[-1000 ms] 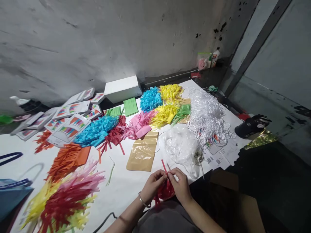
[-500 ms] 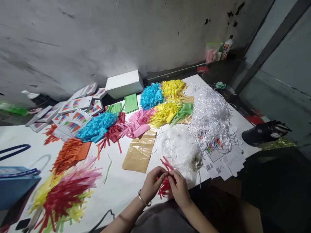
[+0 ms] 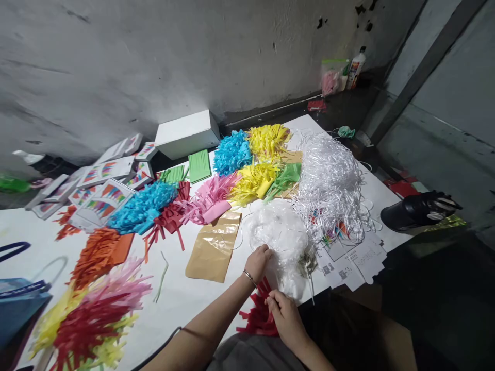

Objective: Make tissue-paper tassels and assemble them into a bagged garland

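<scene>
Your red fringed paper (image 3: 258,314) lies to the near right of the brown packet (image 3: 213,248), close to your body. Its strips splay mostly leftward; bunched like that, its long axis is hard to tell. Your right hand (image 3: 286,315) is the nearer one, at the fringe's right edge, thumb and fingers pinching a bit of it. Your left hand (image 3: 258,264) is beyond it, fingers curled at the near left edge of the clear plastic bag (image 3: 280,226); whether they grip anything, you can't tell from here.

The white surface (image 3: 193,314) carries the packet, with that plastic just to its right and the white string heap (image 3: 328,180) farther right. Pink fringe (image 3: 211,201) sits just beyond the packet, orange fringe (image 3: 98,255) to its left. Well beyond it, a white box (image 3: 187,135) stands near the grey wall (image 3: 185,56).
</scene>
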`<state>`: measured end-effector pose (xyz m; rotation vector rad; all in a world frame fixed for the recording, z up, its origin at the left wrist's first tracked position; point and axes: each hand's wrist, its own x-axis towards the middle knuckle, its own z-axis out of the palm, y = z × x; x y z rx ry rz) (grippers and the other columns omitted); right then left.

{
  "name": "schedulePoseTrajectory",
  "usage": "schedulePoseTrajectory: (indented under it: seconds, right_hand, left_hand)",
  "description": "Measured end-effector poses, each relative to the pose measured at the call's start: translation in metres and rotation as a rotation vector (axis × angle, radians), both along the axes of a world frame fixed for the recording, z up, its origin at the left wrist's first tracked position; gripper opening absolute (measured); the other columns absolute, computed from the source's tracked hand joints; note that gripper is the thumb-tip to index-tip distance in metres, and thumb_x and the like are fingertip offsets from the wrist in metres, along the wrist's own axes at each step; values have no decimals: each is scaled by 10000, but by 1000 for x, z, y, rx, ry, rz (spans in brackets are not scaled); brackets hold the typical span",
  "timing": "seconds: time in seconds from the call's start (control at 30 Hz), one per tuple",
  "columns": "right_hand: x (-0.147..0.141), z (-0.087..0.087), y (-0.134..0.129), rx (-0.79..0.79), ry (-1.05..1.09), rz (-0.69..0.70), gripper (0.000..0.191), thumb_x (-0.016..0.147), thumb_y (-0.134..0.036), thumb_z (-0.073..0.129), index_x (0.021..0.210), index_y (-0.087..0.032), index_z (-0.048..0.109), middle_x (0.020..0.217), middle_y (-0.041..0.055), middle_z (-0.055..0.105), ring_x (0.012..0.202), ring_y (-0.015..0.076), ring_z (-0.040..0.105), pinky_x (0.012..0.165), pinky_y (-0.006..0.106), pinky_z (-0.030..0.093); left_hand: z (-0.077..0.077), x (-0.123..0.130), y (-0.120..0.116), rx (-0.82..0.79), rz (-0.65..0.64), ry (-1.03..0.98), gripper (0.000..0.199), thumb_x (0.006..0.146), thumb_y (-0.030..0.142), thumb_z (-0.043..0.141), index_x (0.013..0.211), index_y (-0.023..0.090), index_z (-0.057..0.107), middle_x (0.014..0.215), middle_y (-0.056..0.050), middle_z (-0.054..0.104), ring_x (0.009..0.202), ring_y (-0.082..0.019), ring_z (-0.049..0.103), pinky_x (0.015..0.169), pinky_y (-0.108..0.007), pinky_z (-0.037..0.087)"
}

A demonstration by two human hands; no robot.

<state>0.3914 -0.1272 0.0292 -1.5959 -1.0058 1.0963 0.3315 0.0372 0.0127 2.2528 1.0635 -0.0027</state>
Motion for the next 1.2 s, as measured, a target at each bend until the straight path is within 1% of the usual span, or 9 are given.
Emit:
schedulePoseTrajectory:
  seconds: [0.17, 0.27, 0.4, 0.47, 0.53, 0.67, 0.87, 1.0, 1.2]
  right_hand:
    - [3, -4, -3, -25, -17, -10, 261, 938, -318, 421, 780, -204, 595, 685, 3, 633, 644, 151, 583, 609, 232, 416]
    - [10, 0, -2, -17, -28, -73, 279, 945, -338, 409, 775, -203, 585, 689, 4, 626, 651, 152, 579, 620, 234, 422]
    - [15, 22, 13, 45, -66, -192, 277, 946, -355, 413, 782, -209, 582, 713, 9, 629, 673, 157, 580, 635, 237, 438]
    - [11, 36, 23, 94, -93, -153, 250, 948, -328, 417, 808, -213, 589, 755, 15, 647, 714, 160, 599, 671, 240, 445]
    - [2, 49, 31, 140, -150, -67, 242, 950, -288, 411, 795, -218, 583, 757, 17, 647, 728, 161, 606, 693, 246, 445]
    - [-18, 67, 40, 196, -283, 112, 251, 941, -233, 413, 744, -220, 569, 706, 4, 605, 679, 151, 577, 669, 248, 428]
    - [-41, 91, 48, 165, -211, 488, 236, 912, -199, 464, 715, -192, 594, 692, -19, 593, 659, 115, 547, 641, 219, 383]
    - [-67, 101, 51, 114, -166, 505, 240, 898, -204, 475, 691, -181, 595, 648, -31, 574, 632, 107, 522, 620, 212, 361]
    - [-107, 106, 47, 86, -128, 545, 230, 922, -240, 455, 752, -183, 598, 712, -15, 610, 685, 120, 551, 650, 213, 375]
  left_hand:
    - [5, -7, -1, -93, 69, -121, 147, 842, 139, 482, 833, 174, 624, 938, -63, 610, 853, -180, 577, 776, -294, 451]
    - [17, -20, -9, -194, 141, -200, 148, 871, 213, 471, 872, 171, 614, 794, -35, 633, 705, -153, 600, 679, -273, 482]
    - [42, -43, -28, -670, 418, -538, 201, 797, 323, 638, 882, 141, 641, 712, -26, 656, 649, -143, 611, 657, -273, 490]
    - [56, -55, -38, -911, 575, -725, 244, 708, 306, 746, 859, 136, 658, 704, -23, 664, 653, -133, 601, 674, -271, 479]
    - [69, -67, -45, -986, 652, -817, 268, 672, 289, 790, 853, 141, 660, 684, -12, 661, 628, -115, 580, 651, -255, 462]
    - [91, -96, -51, -896, 665, -861, 294, 689, 309, 792, 878, 142, 641, 667, 1, 645, 615, -112, 565, 629, -250, 458]
    - [108, -149, -61, -721, 503, -785, 265, 787, 374, 701, 880, 145, 605, 715, 1, 612, 619, -110, 552, 597, -245, 461]
    - [115, -182, -69, -651, 474, -775, 239, 817, 358, 667, 899, 147, 591, 785, -16, 617, 638, -108, 563, 609, -244, 462]
    - [118, -218, -78, -603, 517, -827, 216, 821, 342, 651, 874, 149, 571, 718, -3, 594, 621, -106, 545, 594, -235, 451]
